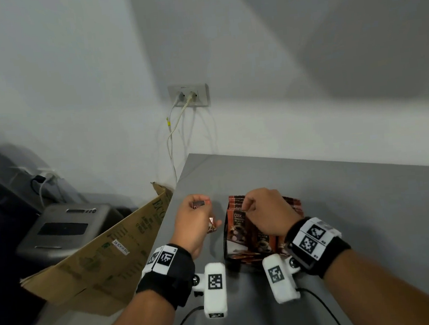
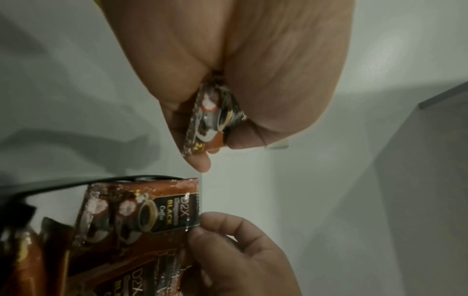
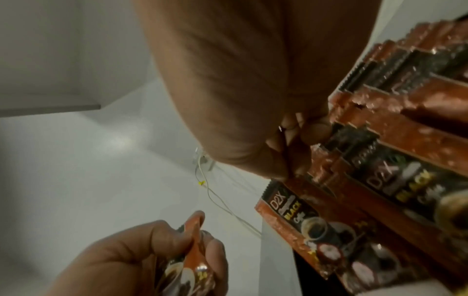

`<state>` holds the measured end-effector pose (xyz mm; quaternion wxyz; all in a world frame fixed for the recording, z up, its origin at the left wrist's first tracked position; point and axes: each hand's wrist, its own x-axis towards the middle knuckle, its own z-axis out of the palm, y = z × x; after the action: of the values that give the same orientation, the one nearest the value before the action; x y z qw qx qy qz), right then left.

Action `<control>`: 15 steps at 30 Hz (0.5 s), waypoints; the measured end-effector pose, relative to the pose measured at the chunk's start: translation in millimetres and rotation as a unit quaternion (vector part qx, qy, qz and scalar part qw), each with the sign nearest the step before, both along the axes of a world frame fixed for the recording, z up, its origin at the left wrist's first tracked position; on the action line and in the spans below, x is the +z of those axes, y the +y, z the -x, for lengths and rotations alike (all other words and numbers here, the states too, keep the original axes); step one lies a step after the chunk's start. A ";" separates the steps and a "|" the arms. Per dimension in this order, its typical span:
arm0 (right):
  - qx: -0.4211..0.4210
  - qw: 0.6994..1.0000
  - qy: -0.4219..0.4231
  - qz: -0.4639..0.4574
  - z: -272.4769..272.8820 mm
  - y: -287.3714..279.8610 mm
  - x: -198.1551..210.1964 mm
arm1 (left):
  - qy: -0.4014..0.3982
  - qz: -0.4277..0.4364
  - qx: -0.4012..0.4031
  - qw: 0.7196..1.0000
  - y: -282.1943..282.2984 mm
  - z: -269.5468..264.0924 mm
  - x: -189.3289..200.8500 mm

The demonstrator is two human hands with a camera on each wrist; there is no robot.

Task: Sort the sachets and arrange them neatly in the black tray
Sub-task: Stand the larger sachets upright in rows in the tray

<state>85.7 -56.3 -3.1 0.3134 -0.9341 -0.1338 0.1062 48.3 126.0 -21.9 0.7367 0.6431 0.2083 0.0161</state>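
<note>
Left hand point(image 1: 191, 222) is wrapped round one D2X coffee sachet point(image 2: 210, 118), held just left of the black tray point(image 1: 225, 241) on the grey table point(image 1: 354, 202). Right hand point(image 1: 264, 213) pinches the top edge of the front sachet point(image 2: 152, 212) in the row of sachets point(image 3: 395, 140) standing upright in the tray, w/ fingers curled.

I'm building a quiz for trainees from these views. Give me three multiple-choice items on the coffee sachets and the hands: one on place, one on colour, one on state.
1. Where is the black tray of sachets?
A on the grey table
B on the cardboard box
C on the floor

2. Main colour of the D2X sachets?
A green
B orange-brown
C white

3. What is the left hand doing?
A lying flat
B gripping a sachet
C pointing

Answers: 1 A, it sits on the grey table; 2 B, orange-brown foil shows; 3 B, fingers curl round it.
</note>
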 end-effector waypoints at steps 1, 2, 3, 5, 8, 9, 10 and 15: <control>0.005 1.000 0.006 0.009 0.8 4.3 -3.0 | 0.004 -0.003 -0.001 1.000 1.5 1.1 -1.9; 0.009 1.000 0.011 0.020 1.4 7.7 -5.2 | 0.008 -0.004 -0.004 1.000 3.1 1.7 -4.2; 0.011 0.999 0.014 0.031 1.6 10.3 -6.9 | 0.010 -0.002 -0.009 1.000 4.4 2.3 -6.0; 0.013 0.998 0.022 0.049 0.2 14.0 -10.4 | 0.015 0.000 -0.009 1.000 6.9 2.8 -10.1; 0.020 0.997 0.030 0.071 -3.5 17.0 -17.4 | 0.024 0.002 -0.003 1.000 7.3 3.3 -12.1; 0.021 0.996 0.028 0.077 -4.5 17.3 -20.0 | 0.025 0.003 -0.006 1.000 6.3 3.4 -11.4; 0.023 0.996 0.021 0.084 -4.7 17.2 -22.4 | 0.028 0.003 -0.010 1.000 5.4 3.2 -11.4; 0.035 0.993 -0.026 0.106 -1.2 16.2 -30.4 | 0.032 -0.007 -0.035 0.999 1.7 3.6 -7.0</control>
<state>86.9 -40.1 -33.6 0.2046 -0.9594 -0.1626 0.1061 44.8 127.7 -28.9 0.7253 0.6554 0.2089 -0.0285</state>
